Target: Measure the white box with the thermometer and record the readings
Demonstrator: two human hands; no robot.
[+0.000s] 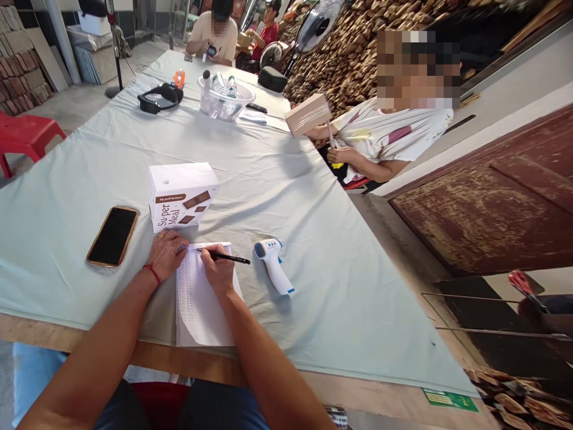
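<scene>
My right hand (218, 270) grips a black pen (235, 258), its tip on the upper part of a white paper pad (203, 316). Small rows of writing run down the sheet's left side. At the pad's top left corner lies my left hand (168, 254), fingers resting along the paper's edge, with a red cord on its wrist. Just beyond it stands a white box (183, 179) printed "Super Meal". A white and blue infrared thermometer (274, 267) lies to the right of the pad. On the left is a smartphone (113, 236) with a dark screen.
Pale cloth covers the long table (322, 310). Farther back are a clear plastic basket (244, 98) with bottles, a black headset-like band (160, 98) and an orange item (178, 78). A person (389, 134) at the right holds a brown carton (308, 114); two others sit behind.
</scene>
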